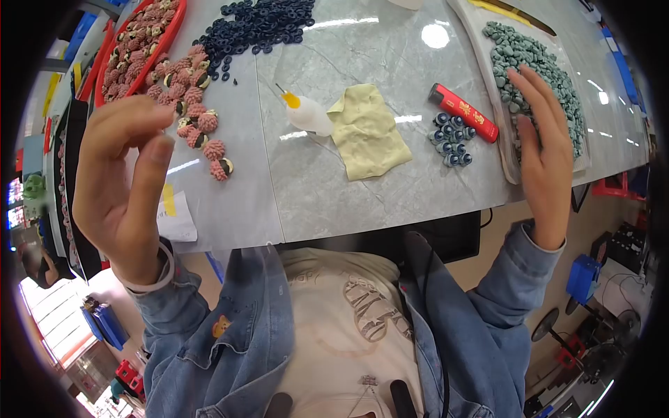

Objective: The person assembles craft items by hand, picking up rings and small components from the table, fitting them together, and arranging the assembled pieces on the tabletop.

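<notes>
My left hand (122, 177) is raised at the left with fingers curved and a gap between thumb and forefinger; nothing shows in it. Behind it lie pink knobbly pieces with dark and cream parts (208, 122). My right hand (547, 157) hangs over the tray (496, 90) of small grey-green pieces (533, 59), thumb and fingers apart. Whether its fingertips touch those pieces, I cannot tell. Left of the tray sit several blue-green pieces with eye-like dots (453, 139) and a red stick with gold marks and a black end (463, 111).
A white bottle with a needle tip and yellow collar (306, 115) lies beside a creased pale yellow cloth (369, 132). Dark blue rings (258, 28) are heaped at the back. A red tray (178, 24) of pink pieces stands far left, and a paper slip (178, 219) lies near the front edge.
</notes>
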The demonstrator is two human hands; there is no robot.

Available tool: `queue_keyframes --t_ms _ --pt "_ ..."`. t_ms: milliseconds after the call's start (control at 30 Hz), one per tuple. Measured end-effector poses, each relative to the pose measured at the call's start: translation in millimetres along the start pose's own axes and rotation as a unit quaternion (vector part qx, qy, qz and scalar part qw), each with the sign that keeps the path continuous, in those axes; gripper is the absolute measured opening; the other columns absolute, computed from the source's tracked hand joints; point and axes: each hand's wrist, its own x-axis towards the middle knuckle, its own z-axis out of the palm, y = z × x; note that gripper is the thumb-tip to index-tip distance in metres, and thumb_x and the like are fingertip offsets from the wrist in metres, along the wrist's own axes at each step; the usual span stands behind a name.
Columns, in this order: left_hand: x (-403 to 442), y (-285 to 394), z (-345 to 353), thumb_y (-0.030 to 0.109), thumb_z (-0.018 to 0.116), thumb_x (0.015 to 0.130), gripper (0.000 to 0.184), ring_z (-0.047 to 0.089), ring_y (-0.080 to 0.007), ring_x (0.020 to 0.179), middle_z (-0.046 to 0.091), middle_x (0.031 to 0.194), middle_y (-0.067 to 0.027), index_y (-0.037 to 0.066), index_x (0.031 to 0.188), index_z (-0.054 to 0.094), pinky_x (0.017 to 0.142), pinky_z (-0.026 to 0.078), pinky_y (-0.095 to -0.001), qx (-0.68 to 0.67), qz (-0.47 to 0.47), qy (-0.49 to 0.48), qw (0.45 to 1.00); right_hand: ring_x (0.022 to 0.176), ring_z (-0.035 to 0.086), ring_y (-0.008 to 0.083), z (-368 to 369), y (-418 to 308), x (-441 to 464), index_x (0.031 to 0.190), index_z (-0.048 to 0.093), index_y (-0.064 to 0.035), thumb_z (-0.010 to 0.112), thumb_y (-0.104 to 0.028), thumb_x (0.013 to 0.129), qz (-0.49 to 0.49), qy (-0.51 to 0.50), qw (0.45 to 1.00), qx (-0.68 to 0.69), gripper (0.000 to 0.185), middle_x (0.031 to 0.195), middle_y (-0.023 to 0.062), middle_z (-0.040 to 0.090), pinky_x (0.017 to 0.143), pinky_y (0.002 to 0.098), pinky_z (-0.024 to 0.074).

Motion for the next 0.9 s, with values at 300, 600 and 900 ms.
queue_keyframes --t_ms 300,600,900 --pt "30 -11 -10 0.002 0.056 0.076 0.011 0.051 -0.0063 0.068 0.058 0.081 -0.0019 0.001 0.087 0.059 0.059 0.038 -0.0189 0.087 -0.035 -0.086 0.992 0.089 0.055 0.0200 2 5 5 0.090 0.059 -0.0021 0.053 0.003 0.074 0.047 -0.038 0.998 0.003 0.018 0.092 0.0105 0.058 0.077 0.0263 0.0407" --pt "35 -53 0 0.009 0.055 0.077 0.007 0.055 -0.0157 0.063 0.058 0.077 -0.0015 0.006 0.082 0.059 0.054 0.041 -0.0260 0.227 0.009 -0.166 0.960 0.084 0.055 0.0161 -12 -11 -1 0.087 0.061 -0.0010 0.056 0.005 0.074 0.061 0.053 0.997 0.004 0.015 0.089 0.0070 0.057 0.071 0.0255 0.0420" --pt "32 -54 29 0.014 0.055 0.073 0.007 0.055 -0.0224 0.063 0.053 0.068 -0.0042 0.007 0.073 0.057 0.053 0.043 -0.0315 0.348 0.082 -0.161 0.920 0.084 0.052 0.0117 -28 -3 -33 0.091 0.058 0.0049 0.053 0.006 0.078 0.151 0.089 0.960 0.220 0.014 0.096 0.0086 0.054 0.073 0.0209 0.0410"
